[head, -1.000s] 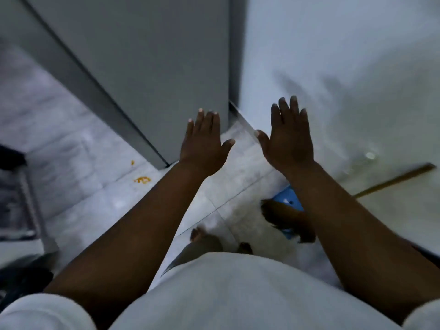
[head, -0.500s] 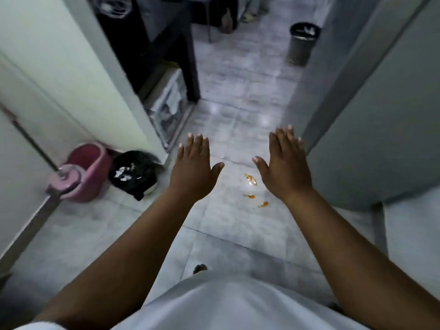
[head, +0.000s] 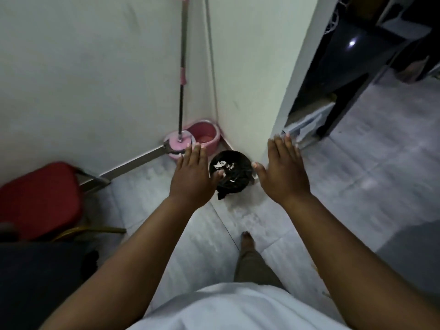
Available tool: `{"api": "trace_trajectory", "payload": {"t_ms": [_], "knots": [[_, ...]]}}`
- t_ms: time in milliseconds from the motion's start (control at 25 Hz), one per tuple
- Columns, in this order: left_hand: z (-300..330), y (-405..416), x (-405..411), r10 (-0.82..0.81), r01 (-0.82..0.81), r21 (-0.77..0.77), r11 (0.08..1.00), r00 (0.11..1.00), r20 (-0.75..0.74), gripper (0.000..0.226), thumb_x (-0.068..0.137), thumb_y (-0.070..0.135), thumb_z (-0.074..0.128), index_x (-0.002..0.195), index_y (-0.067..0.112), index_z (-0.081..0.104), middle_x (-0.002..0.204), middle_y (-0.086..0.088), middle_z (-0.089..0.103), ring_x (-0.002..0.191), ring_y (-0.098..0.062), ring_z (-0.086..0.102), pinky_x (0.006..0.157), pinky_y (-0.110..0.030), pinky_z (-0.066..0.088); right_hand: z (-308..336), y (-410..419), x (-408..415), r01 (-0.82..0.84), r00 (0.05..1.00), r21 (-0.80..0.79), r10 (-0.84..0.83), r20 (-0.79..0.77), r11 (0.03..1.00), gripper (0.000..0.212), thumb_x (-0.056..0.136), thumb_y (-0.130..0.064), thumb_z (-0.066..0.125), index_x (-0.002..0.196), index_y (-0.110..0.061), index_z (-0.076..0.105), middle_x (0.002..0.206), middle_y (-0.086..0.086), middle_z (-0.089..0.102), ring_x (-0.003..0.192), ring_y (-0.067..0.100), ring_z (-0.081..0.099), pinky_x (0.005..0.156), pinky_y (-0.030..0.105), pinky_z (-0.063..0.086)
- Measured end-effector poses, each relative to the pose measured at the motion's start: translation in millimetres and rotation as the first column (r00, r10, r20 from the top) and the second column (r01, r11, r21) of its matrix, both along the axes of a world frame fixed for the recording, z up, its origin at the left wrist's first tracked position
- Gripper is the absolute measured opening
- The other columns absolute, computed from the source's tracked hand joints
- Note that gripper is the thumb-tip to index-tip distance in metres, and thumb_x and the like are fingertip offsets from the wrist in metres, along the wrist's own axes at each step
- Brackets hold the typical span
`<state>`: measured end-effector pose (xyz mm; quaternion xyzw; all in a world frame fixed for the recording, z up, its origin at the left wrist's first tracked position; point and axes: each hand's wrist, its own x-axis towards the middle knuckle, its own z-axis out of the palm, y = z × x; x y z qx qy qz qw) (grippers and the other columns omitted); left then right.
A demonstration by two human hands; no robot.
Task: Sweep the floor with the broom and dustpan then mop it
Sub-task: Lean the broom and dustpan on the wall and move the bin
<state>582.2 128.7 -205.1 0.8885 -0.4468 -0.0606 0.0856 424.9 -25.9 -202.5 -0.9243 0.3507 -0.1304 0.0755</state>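
Ahead, 1 mop (head: pixel 182 67), 1 pink bucket (head: pixel 204 136), 1 bin (head: pixel 230 173); 2 empty hands, left hand (head: pixel 191 179) and right hand (head: pixel 284 173), fingers flat together.

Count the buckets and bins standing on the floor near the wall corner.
2. The pink mop bucket sits in the wall corner; the black-lined bin stands just in front of it. More may be hidden.

Grey tiled floor (head: pixel 345 182) with pink mop bucket (head: pixel 202 139), black bin (head: pixel 229 172), red chair (head: pixel 38 198).
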Motion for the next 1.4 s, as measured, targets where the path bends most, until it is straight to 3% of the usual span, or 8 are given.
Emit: {"api": "trace_trajectory", "payload": {"t_ms": [360,600,920,1400], "knots": [[0,-49,104,0.262,-0.262,0.049,0.964,0.965,0.005,0.077,0.100,0.052,0.035,0.156,0.004,0.012,0.164,-0.011,0.007,0.152,-0.026,-0.003,0.124,-0.041,0.003,-3,-89,171,-0.336,0.941,0.039,0.337,-0.024,0.941,0.071,0.093,-0.047,0.048,0.147,-0.002,0.033,0.156,0.016,0.030,0.149,0.033,0.011,0.121,0.047,0.011],[-11,-76,183,0.355,-0.353,0.047,0.934,0.934,-0.040,0.076,0.100,0.052,0.034,0.156,0.006,0.010,0.164,-0.011,0.008,0.152,-0.026,-0.002,0.124,-0.039,0.004,-7,-121,276,-0.420,0.907,0.063,0.422,-0.019,0.905,0.067,0.092,-0.042,0.056,0.143,-0.003,0.036,0.153,0.016,0.034,0.148,0.034,0.014,0.119,0.047,0.012],[-26,-103,354,0.319,-0.316,0.051,0.948,0.945,-0.077,0.076,0.100,0.051,0.035,0.156,0.006,0.010,0.164,-0.011,0.008,0.152,-0.027,-0.001,0.124,-0.040,0.005,-19,-144,433,-0.380,0.917,0.073,0.386,-0.106,0.922,0.071,0.094,-0.045,0.050,0.148,-0.003,0.031,0.158,0.014,0.027,0.149,0.032,0.010,0.121,0.045,0.010],[-37,-223,521,0.112,-0.101,0.101,0.990,0.988,-0.108,0.078,0.099,0.051,0.041,0.156,0.005,0.014,0.162,-0.014,0.016,0.151,-0.031,0.008,0.123,-0.044,0.013,-27,-241,568,-0.154,0.978,0.179,0.176,-0.115,0.972,0.072,0.095,-0.047,0.047,0.149,-0.004,0.026,0.159,0.015,0.024,0.149,0.031,0.009,0.121,0.043,0.010]]}}
